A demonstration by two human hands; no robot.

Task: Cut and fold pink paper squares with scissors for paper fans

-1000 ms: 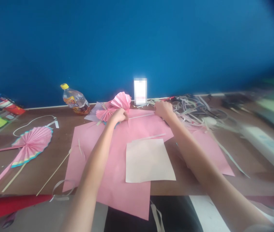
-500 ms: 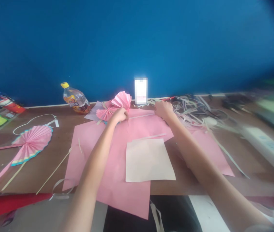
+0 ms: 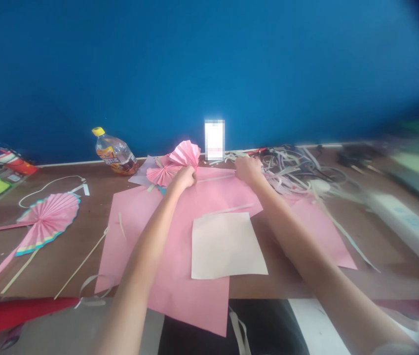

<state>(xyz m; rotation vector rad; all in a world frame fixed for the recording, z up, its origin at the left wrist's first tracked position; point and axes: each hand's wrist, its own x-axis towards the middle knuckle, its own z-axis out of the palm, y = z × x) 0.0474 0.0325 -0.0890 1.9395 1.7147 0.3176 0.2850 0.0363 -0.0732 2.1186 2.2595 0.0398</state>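
Almost nothing has moved since half a second ago. The left hand (image 3: pixel 185 177) and right hand (image 3: pixel 248 169) are apart, fingers curled at the pink paper's (image 3: pixel 212 194) far edge; whether either grips it, I cannot tell. Far left, the bottle's (image 3: pixel 122 148) label (image 3: pixel 110 156) is unreadable.
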